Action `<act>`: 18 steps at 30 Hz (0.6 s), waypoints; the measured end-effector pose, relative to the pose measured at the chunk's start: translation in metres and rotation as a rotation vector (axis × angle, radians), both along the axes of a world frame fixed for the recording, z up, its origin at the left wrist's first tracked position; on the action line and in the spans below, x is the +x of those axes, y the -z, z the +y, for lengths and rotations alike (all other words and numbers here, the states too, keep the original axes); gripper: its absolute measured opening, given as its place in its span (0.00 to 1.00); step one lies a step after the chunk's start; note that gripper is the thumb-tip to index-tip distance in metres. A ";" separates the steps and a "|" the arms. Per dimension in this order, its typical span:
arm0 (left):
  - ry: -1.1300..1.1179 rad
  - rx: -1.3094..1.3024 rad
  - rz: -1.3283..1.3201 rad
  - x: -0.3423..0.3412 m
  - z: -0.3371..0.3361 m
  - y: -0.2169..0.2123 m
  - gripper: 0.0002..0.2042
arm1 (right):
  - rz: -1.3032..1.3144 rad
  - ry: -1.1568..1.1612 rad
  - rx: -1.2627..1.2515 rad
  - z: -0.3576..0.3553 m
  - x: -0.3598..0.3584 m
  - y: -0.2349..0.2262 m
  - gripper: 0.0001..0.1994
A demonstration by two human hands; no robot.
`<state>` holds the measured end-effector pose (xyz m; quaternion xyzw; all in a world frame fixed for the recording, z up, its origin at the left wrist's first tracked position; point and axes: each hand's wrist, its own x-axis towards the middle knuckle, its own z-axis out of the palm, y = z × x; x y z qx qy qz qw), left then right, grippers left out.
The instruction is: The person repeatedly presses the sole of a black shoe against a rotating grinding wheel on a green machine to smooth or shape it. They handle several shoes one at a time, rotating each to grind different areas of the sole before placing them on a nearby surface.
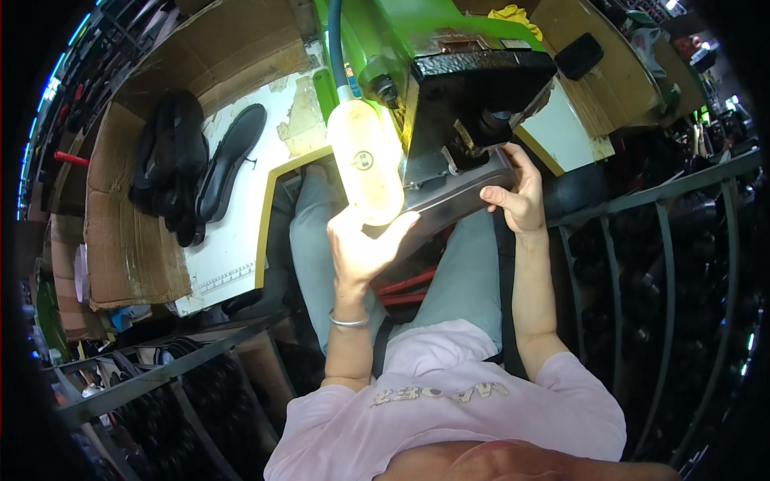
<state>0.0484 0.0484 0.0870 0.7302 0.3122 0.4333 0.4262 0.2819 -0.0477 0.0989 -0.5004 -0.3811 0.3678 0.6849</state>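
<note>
Between my two hands lies a dark shoe sole [457,202], held beneath the black head [481,84] of a green machine [385,32]. My left hand [365,244] grips the end of the sole on the left, its thumb along the near side; glare and a lit lamp [365,164] hide part of its fingers. Around the other end closes my right hand [520,196], with the thumb on the near side and the fingers behind. The sole touches or sits very close to the metal parts under the head; which of these I cannot tell.
On the white table [228,260] at left, several black soles [172,160] lie against a cardboard box wall [132,192]. Another sole [233,164] rests beside them. Metal racks [666,264] flank me, filled with dark items. A second cardboard box [593,80] stands at far right.
</note>
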 end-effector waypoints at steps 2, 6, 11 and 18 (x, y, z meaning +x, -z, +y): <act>0.060 -0.122 -0.006 -0.012 0.004 0.003 0.13 | -0.058 -0.003 0.041 0.000 -0.008 0.004 0.32; 0.102 -0.183 -0.006 -0.025 0.008 0.012 0.09 | -0.167 -0.021 0.080 -0.004 -0.026 0.007 0.29; 0.039 -0.106 0.056 -0.015 0.008 0.032 0.01 | -0.274 -0.005 0.096 -0.009 -0.027 0.013 0.29; 0.036 -0.106 0.008 -0.008 -0.005 0.024 0.02 | -0.307 -0.026 0.092 -0.016 -0.022 0.015 0.29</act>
